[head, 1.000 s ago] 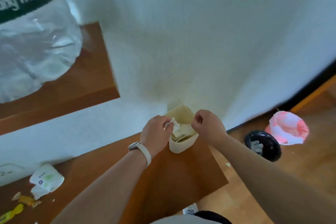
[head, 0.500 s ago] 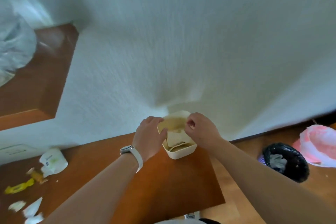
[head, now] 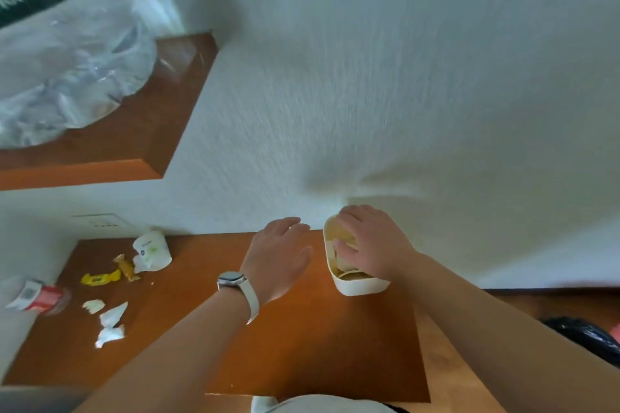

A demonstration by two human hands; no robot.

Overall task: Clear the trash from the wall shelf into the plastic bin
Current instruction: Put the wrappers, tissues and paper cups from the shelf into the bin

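Left hand (head: 280, 253), fingers spread and holding nothing, hovers over the wall shelf (head: 302, 339) just beside the plastic bin (head: 360, 287). Going left to right, we count on the shelf: one red-labelled container (head: 38, 300) at the left edge, one yellow wrapper (head: 100, 278), one gold candy wrapper (head: 126, 267), three white paper scraps (head: 109, 323), one white cup (head: 152, 250) on its side. We note bare wood between the scraps and the hands. Right hand (head: 372, 241) reaches into the bin, fingers pressed on the papers inside; whether it grips them we cannot tell. The bin sits near the shelf's right edge, against the wall (head: 402, 77).
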